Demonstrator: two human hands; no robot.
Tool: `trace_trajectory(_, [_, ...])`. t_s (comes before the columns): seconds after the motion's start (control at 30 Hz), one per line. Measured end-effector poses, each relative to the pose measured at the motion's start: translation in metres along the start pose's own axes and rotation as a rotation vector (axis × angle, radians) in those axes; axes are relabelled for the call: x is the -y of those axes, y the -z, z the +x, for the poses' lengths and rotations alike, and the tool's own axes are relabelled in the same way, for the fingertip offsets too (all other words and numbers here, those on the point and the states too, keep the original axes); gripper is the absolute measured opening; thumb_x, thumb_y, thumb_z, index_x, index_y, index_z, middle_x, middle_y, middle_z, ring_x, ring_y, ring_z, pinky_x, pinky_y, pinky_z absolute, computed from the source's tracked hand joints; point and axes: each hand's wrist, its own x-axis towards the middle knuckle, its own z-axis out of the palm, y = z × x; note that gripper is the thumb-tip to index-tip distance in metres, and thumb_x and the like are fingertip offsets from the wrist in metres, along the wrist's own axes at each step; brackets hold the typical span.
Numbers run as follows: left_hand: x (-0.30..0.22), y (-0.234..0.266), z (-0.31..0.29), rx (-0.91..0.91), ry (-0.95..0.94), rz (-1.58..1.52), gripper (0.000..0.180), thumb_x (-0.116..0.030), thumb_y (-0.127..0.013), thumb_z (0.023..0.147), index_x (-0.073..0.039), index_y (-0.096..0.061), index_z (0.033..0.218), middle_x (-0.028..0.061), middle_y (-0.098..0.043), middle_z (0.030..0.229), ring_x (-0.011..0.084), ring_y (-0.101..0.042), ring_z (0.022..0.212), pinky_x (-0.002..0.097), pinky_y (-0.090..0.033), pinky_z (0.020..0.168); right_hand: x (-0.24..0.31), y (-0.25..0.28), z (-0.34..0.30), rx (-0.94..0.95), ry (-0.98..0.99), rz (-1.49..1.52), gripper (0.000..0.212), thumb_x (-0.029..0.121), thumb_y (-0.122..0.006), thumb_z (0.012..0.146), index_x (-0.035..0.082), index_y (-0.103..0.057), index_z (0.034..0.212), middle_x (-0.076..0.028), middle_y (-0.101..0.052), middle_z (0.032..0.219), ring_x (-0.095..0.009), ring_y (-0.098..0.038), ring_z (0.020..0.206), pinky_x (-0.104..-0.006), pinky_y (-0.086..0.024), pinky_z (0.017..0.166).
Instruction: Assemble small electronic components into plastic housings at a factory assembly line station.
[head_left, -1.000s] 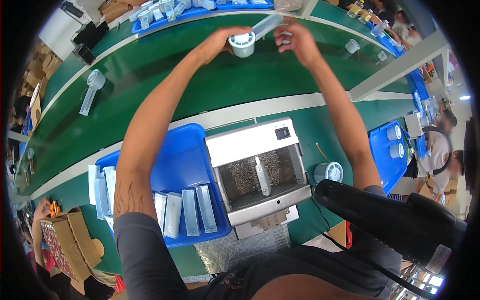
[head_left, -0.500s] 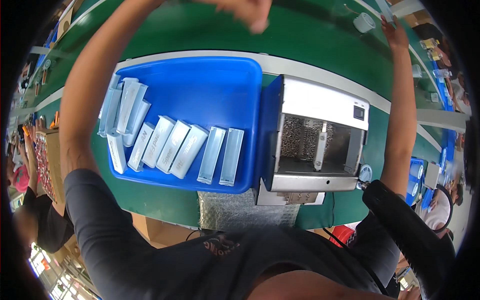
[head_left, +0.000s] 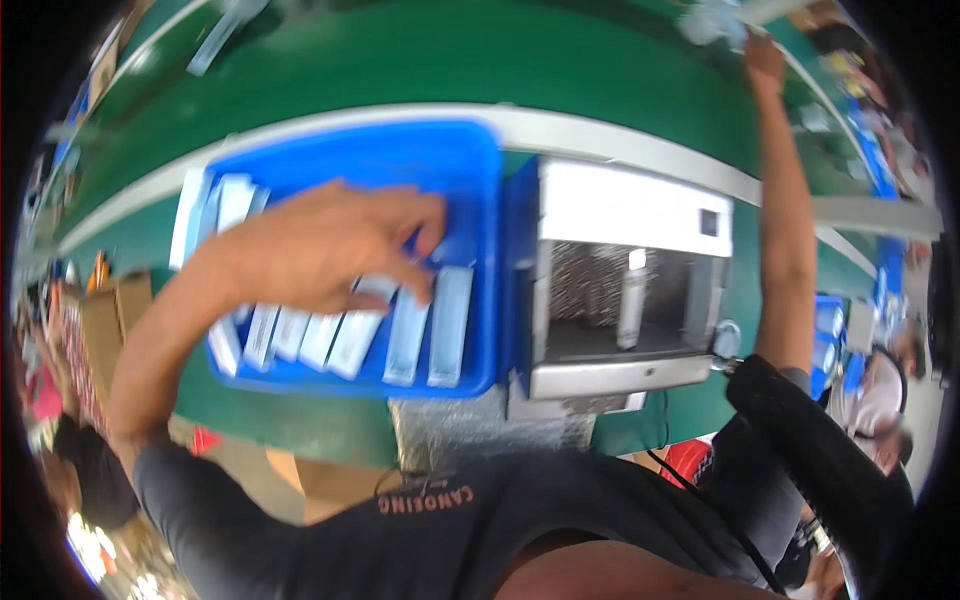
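Note:
My left hand (head_left: 350, 245) hovers over the blue tray (head_left: 400, 150), palm down. Its thumb and forefinger are apart, with tray showing between them. Below the fingertips, two long narrow pale-blue plastic housings (head_left: 450, 330) lie with their hollow side up. More pale-blue housings (head_left: 352, 342) lie to the left, partly hidden by my hand; several show a closed face. At the far right, my right hand (head_left: 763, 62) reaches to a translucent whitish part (head_left: 712, 22) on the green bench. Blur hides whether its fingers hold the part.
A metal screw feeder (head_left: 630, 210) full of small screws stands right of the tray. A black cylindrical tool (head_left: 815, 435) with a metal tip angles in front of my right arm. Bubble wrap (head_left: 450, 430) lies nearer. A translucent long piece (head_left: 215, 45) lies far left.
My left hand has come back from the far side of the bench to above the tray. My right hand is now closer to the whitish part. The view has shifted slightly.

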Motion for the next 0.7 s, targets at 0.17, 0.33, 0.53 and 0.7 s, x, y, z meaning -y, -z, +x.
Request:
trace_trajectory(0.17, [-0.002, -0.013, -0.004, 0.04, 0.041, -0.11, 0.018, -0.01, -0.081, 0.069, -0.015, -0.074, 0.085, 0.0047, -0.055, 0.101, 0.0261, -0.059, 0.099, 0.0385, -0.052, 0.077, 0.093, 0.1, 0.042, -0.063, -0.521, 1.176, 0.035, 0.025, -0.066, 0.088, 0.009, -0.065, 0.12, -0.017, -0.064, 0.12, -0.035, -0.066, 0.104, -0.0429, -0.054, 0.086])
trace_trajectory(0.33, [-0.015, 0.019, -0.002, -0.025, 0.014, -0.1, 0.015, -0.007, -0.078, 0.076, -0.012, -0.07, 0.088, 0.0105, -0.058, 0.113, 0.0303, -0.06, 0.107, 0.038, -0.051, 0.084, 0.06, 0.166, 0.06, 0.262, -0.311, 1.06, 0.048, 0.041, -0.055, 0.097, 0.014, -0.058, 0.136, -0.014, -0.059, 0.138, -0.037, -0.054, 0.126, -0.0424, -0.045, 0.103])
trace_trajectory(0.53, [0.018, 0.081, 0.01, -0.398, 0.212, -0.639, 0.014, -0.012, -0.06, 0.098, -0.004, -0.056, 0.109, 0.0046, -0.055, 0.106, 0.012, -0.061, 0.095, 0.0267, -0.055, 0.074, 0.061, 0.159, 0.048, 0.306, -0.156, 1.019, 0.034, 0.036, -0.062, 0.092, 0.021, -0.065, 0.122, -0.017, -0.06, 0.115, -0.036, -0.059, 0.114, -0.0438, -0.048, 0.095])
trace_trajectory(0.7, [0.081, 0.107, 0.074, -0.784, 0.22, -0.366, 0.033, -0.029, -0.071, 0.093, -0.005, -0.061, 0.112, 0.0003, -0.057, 0.083, 0.0068, -0.052, 0.064, 0.0226, -0.041, 0.054, 0.086, 0.198, 0.04, 0.226, -0.296, 1.009, 0.021, 0.03, -0.066, 0.086, 0.021, -0.068, 0.105, -0.018, -0.056, 0.112, -0.037, -0.06, 0.108, -0.0443, -0.05, 0.094])
